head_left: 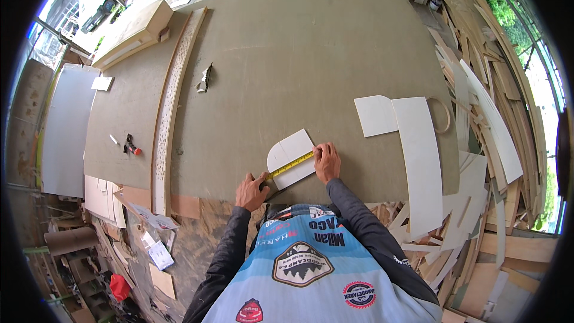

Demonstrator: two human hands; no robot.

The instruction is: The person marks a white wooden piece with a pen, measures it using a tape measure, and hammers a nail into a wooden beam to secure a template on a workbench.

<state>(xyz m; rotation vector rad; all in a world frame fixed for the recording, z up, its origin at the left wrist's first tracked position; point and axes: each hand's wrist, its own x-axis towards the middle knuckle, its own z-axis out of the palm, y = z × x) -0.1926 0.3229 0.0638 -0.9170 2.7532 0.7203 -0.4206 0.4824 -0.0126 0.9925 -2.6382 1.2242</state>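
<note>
A white board piece with one rounded corner lies near the front edge of the worktable, set at a slant. Across it stretches the yellow blade of a tape measure. My left hand is closed at the blade's lower left end, beside the board's edge. At the upper right end, my right hand has its fingers bent around the tape, over the board's right edge. The tape's case cannot be made out in either hand.
To the right lie white board pieces and a ring-shaped roll. A long speckled strip crosses the table's left side, with a red-and-black tool beyond it. A pale wooden box stands far left. Offcuts crowd the right side.
</note>
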